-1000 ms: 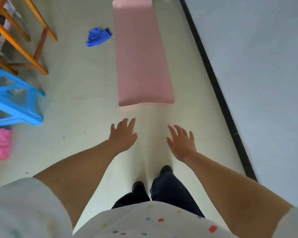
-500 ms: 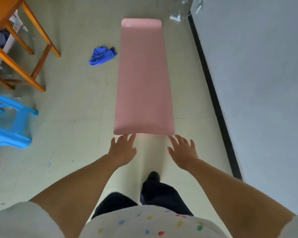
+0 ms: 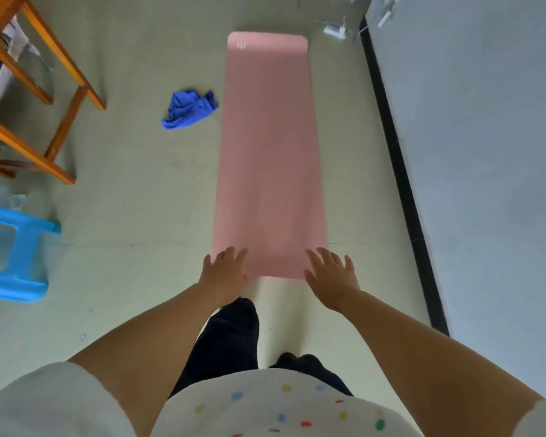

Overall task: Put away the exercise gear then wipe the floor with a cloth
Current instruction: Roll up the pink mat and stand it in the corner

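Pink yoga mat (image 3: 267,152) lies unrolled and flat on the pale floor (image 3: 139,190), running away from you alongside the wall's black baseboard (image 3: 401,171). Your left hand (image 3: 224,272) and right hand (image 3: 331,277) reach out over its near corners, fingers spread and straight, gripping nothing; whether they touch the mat is unclear. A crumpled blue cloth (image 3: 188,109) sits on the floor just left of the mat. Further left stand a blue plastic stool (image 3: 13,257) and orange wooden furniture legs (image 3: 60,99).
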`<state>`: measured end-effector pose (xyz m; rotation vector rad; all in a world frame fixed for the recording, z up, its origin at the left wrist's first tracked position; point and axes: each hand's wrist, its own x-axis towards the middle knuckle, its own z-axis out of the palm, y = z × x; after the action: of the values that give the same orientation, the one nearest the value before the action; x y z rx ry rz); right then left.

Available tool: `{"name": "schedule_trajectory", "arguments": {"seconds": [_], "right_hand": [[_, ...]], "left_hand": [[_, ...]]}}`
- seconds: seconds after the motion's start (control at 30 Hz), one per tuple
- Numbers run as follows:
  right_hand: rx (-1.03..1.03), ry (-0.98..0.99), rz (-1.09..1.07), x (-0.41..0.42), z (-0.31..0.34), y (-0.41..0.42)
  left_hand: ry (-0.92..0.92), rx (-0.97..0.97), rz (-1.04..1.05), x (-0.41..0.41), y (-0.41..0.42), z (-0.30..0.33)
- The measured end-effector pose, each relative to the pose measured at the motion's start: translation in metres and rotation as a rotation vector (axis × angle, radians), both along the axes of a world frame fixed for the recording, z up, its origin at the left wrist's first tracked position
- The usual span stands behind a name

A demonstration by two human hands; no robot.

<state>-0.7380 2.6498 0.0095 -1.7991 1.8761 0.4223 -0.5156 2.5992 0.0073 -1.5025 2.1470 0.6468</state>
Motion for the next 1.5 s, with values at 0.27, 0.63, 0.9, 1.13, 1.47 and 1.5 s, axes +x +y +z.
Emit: {"name": "schedule_trajectory", "arguments": {"seconds": [0.27,0.63,0.9,1.13,1.47,1.5], "right_hand": [[0.078,-0.046,-0.141,0.0,-0.047,-0.069],[0.281,-0.086,0.008,-0.032,-0.408,-0.11],[0.299,-0.059,0.596,-0.044,-0.607,-0.131],[0.276,-0.048,0.751,-0.034,-0.664,-0.154],[0.387,0.024,0.585,-0.019,-0.663,-0.145],[0.397,0.003,0.567,-0.021,-0.66,-0.149]], "left_hand": [[0.013,0.09,-0.015,0.0,-0.083,-0.053],[-0.029,0.202,-0.062,-0.06,-0.093,-0.412],[-0.123,0.199,-0.373,-0.083,-0.137,-0.614],[0.106,0.309,-0.586,-0.105,-0.169,-0.662],[-0.026,0.157,-0.795,-0.085,-0.144,-0.67],[-0.013,0.189,-0.78,-0.089,-0.147,-0.667]]}}
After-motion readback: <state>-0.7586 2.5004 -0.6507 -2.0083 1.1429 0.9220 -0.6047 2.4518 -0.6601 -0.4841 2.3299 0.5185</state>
